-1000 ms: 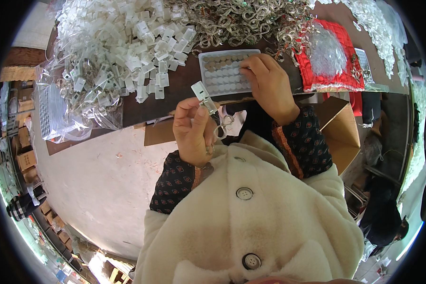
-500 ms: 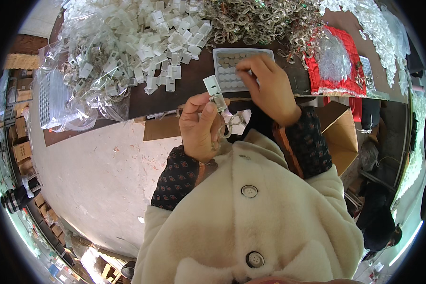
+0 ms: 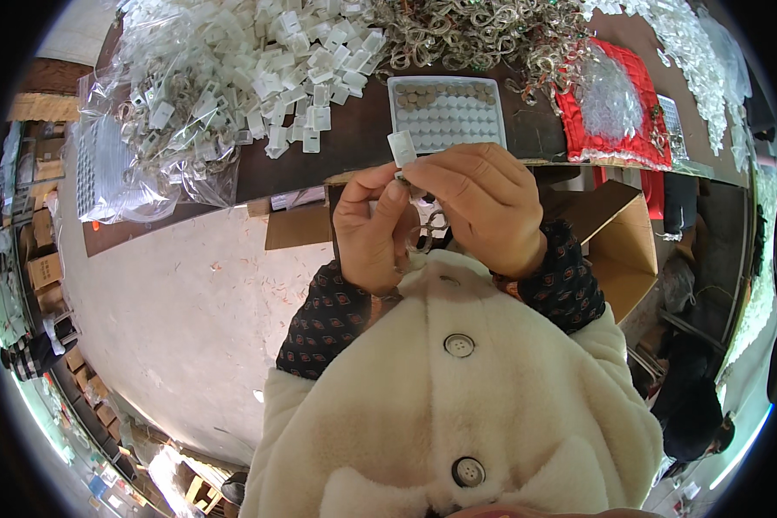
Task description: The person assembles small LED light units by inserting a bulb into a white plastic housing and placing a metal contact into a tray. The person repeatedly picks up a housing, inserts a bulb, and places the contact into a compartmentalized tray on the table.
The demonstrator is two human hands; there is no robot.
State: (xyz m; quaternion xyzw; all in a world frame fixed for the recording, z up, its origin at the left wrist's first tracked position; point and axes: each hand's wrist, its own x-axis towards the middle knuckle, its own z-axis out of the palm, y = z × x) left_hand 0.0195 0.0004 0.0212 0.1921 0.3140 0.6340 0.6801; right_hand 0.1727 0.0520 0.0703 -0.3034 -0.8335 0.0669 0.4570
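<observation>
My left hand [image 3: 373, 226] pinches a small white plastic case [image 3: 401, 148] in front of my chest, its lid sticking up above the fingertips. From the case hangs a looped thin wire coil [image 3: 429, 229], between my two hands. My right hand [image 3: 485, 205] is closed, its fingertips meeting the lower part of the case; whatever they may pinch is hidden. Just beyond, on the dark table, sits a white tray [image 3: 447, 145] with rows of round pockets. Flat round discs [image 3: 423, 95], looking like button cells, fill its far rows.
A big heap of white plastic cases [image 3: 268, 60] lies at the back left, beside clear plastic bags [image 3: 160, 164]. Tangled wire coils [image 3: 457, 34] pile up behind the tray. At right is a red padded cloth [image 3: 652, 112]; below it, an open cardboard box [image 3: 622, 250].
My right hand has moved from over the tray back toward my left hand, and its fingers now touch the case. My left hand still holds the case and coil.
</observation>
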